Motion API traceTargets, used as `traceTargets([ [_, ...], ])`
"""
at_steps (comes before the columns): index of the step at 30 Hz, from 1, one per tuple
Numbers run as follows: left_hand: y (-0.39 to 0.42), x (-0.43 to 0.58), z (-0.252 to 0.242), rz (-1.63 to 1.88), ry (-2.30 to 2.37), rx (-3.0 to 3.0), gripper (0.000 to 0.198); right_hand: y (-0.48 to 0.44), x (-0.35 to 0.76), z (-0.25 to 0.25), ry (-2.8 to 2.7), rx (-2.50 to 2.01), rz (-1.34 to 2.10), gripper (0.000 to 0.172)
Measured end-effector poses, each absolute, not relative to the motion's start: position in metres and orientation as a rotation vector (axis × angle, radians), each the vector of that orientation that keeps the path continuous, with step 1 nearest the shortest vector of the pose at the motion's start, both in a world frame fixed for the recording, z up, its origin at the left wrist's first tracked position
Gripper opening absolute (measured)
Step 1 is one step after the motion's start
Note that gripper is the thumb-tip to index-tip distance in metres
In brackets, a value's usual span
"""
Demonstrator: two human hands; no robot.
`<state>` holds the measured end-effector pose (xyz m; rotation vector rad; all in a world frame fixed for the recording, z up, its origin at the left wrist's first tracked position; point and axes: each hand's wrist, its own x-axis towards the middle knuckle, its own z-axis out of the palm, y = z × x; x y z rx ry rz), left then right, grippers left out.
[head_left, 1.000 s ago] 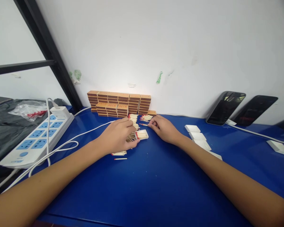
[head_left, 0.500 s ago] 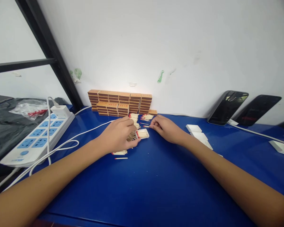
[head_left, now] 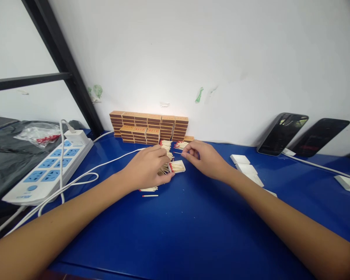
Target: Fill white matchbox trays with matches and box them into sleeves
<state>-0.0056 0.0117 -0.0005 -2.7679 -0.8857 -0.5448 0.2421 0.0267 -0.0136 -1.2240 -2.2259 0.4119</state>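
My left hand is closed around the left end of a small white matchbox tray, which is partly filled with red-tipped matches. Between the thumb and forefinger of my right hand is a single match, its stick pointing left above the tray. Behind the tray lie two loose heaps of matches, one at the left and one at the right, close to my right fingertips. More matches show below my left hand, with one lone match in front of them. My left palm hides part of a heap.
Stacked matchboxes stand against the wall. White trays lie in a row at the right on the blue table. Two phones lean on the wall. A power strip with white cables sits at the left.
My right hand has lifted a match slightly up and to the left from beside the right heap. My left hand stays at the tray; the view has shifted a little.
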Motion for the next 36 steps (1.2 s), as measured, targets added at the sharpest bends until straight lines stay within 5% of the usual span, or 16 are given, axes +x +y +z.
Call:
traceTargets([
  [36, 0.011, -0.004, -0.002, -0.581, -0.82, -2.818, 0.031, 0.064, 0.242, -0.05, -2.133, -1.36, 0.156, 0.007],
])
